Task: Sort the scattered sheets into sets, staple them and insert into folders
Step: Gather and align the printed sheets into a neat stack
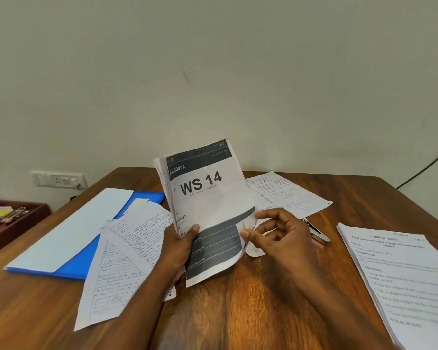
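**Printed set held upright over the tabletop**

Here the left hand (178, 245) grips the "WS 14" printed stack (208, 198) at its lower left; the right hand (280, 236) pinches its lower right corner. Handwritten sheets (127, 253), a blue folder (74, 267) and, seemingly, a stapler (317, 233) lie on the tabletop (250, 299).

Wooden bench (263, 299) strewn with paperwork: blue folder (74, 266) at left under a pale sheet (68, 231), handwritten sheets (119, 261) overlapping its near edge, more handwritten pages (286, 195) at far right, stapler (317, 233) just beside them, printed stack (402, 279) at near right edge.
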A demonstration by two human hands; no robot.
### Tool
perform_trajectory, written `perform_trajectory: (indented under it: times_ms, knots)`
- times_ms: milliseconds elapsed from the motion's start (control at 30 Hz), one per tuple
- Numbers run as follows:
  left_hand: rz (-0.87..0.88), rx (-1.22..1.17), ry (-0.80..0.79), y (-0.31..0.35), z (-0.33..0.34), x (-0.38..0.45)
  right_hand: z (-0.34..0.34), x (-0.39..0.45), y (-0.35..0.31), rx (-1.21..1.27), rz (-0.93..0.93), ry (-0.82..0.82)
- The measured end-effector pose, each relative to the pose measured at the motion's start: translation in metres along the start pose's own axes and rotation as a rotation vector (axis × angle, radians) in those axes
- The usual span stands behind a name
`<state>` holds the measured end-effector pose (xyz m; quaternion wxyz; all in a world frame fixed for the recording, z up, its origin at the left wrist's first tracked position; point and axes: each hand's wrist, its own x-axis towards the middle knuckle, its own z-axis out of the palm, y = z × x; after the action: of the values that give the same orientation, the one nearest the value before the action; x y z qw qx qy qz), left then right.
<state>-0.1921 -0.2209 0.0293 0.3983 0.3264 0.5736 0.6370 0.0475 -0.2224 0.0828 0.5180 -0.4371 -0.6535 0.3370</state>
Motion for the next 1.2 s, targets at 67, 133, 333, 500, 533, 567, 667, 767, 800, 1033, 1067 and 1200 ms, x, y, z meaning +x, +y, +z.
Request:
perform_trajectory:
  times_ms: [67, 133, 333, 500, 533, 567, 667, 767, 800, 1033, 1067, 1200]
  knots:
    - [-0.003, -0.013, -0.001, 0.000, 0.000, 0.000, 0.000, 0.000, 0.000, -0.018, -0.018, 0.004]
    - [-0.003, -0.016, 0.001, 0.000, -0.001, 0.000, -0.002, 0.000, 0.003, -0.038, -0.039, -0.001]
    - [0.005, -0.022, 0.005, -0.001, -0.003, 0.000, -0.005, -0.002, 0.007, 0.032, -0.050, -0.037]
    - [0.014, -0.014, 0.011, -0.001, -0.002, 0.000, -0.008, 0.001, 0.012, 0.113, -0.014, -0.092]
    - [0.014, -0.011, 0.013, -0.001, -0.002, 0.000, -0.008, 0.001, 0.013, 0.116, -0.015, -0.102]
    - [0.016, -0.009, 0.014, -0.002, -0.001, 0.000, -0.009, 0.001, 0.013, 0.117, -0.015, -0.109]
    - [0.011, -0.006, 0.017, -0.001, 0.000, -0.001, -0.009, 0.003, 0.013, 0.114, -0.017, -0.108]
    - [0.020, -0.003, 0.005, -0.001, 0.002, -0.001, -0.008, 0.004, 0.015, 0.076, -0.025, -0.100]
    - [0.018, -0.005, 0.009, -0.002, 0.001, 0.000, -0.008, 0.004, 0.016, 0.056, -0.028, -0.099]
    - [0.025, -0.009, 0.035, -0.002, 0.000, 0.000, -0.007, 0.002, 0.015, 0.040, -0.028, -0.052]
    - [0.027, -0.010, 0.045, -0.002, 0.001, 0.000, -0.007, 0.001, 0.014, 0.041, -0.023, -0.046]
    - [0.028, -0.005, 0.085, -0.002, 0.002, 0.001, -0.010, 0.001, 0.014, 0.013, 0.000, -0.034]
